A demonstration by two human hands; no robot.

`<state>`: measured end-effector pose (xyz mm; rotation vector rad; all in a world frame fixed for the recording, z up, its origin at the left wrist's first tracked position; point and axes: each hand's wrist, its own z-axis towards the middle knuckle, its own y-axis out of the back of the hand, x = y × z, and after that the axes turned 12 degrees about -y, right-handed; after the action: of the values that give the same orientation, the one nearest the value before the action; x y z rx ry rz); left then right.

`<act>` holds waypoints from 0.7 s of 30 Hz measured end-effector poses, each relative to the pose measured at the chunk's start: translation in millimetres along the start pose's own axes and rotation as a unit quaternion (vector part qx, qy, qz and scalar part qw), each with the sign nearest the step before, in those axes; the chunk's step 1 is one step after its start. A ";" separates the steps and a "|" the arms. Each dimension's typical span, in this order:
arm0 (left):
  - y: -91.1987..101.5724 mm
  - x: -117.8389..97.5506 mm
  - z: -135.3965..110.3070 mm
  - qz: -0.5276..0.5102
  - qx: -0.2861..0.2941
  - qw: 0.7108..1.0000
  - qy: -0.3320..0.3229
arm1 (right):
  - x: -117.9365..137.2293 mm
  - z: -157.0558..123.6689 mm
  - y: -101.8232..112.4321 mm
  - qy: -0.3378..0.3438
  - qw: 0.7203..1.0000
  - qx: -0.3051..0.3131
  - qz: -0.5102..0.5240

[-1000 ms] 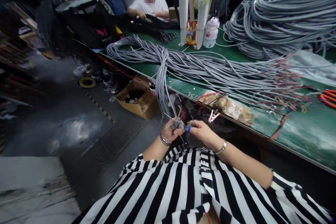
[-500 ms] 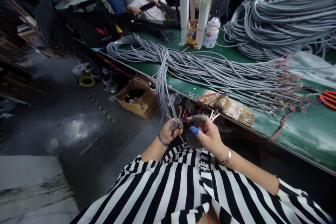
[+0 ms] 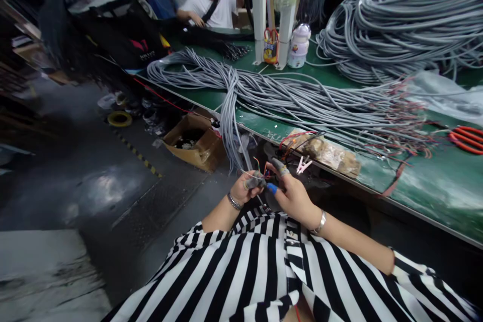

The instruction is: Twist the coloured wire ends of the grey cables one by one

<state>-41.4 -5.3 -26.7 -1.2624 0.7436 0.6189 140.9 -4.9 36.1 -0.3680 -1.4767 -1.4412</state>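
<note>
My left hand (image 3: pixel 247 187), with grey covers on its fingertips, pinches the end of a grey cable. Thin coloured wires (image 3: pixel 257 165) fan out above its fingers, orange and green among them, and a pale strand points left. Close on the right is my right hand (image 3: pixel 292 191), with a blue cover on the thumb and a grey one on the index finger. That thumb tip lies beside the left fingertips, while the index tip is held apart above it, near the wires. The remaining right fingers are mostly hidden.
A long bundle of grey cables (image 3: pixel 264 93) lies on the green bench (image 3: pixel 422 196), one part hanging over its edge. Large cable coils (image 3: pixel 407 15), orange-handled scissors (image 3: pixel 466 139) and a pink clip (image 3: pixel 303 165) are around. An open carton (image 3: pixel 196 148) stands below. A co-worker (image 3: pixel 221 7) handles black material opposite.
My right thumb has come in toward the left fingertips, and its index finger has lifted. The coloured wires have shifted. The co-worker has raised one hand. The view has moved slightly.
</note>
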 end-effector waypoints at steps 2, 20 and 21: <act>1.6 -0.3 0.5 0.012 0.011 1.000 0.017 | -3.4 3.9 0.6 0.025 0.999 0.013 -0.031; -26.1 -32.6 33.5 0.223 0.161 0.961 -0.021 | -86.5 -25.1 61.2 -0.338 0.892 0.031 0.300; -30.3 -31.0 37.8 0.231 0.161 0.959 -0.026 | -83.5 -21.3 60.4 -0.347 0.875 0.045 0.335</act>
<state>-31.7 25.2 21.1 -0.7706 1.0604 0.8646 235.2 25.3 0.4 -1.3000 -1.7042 -0.6824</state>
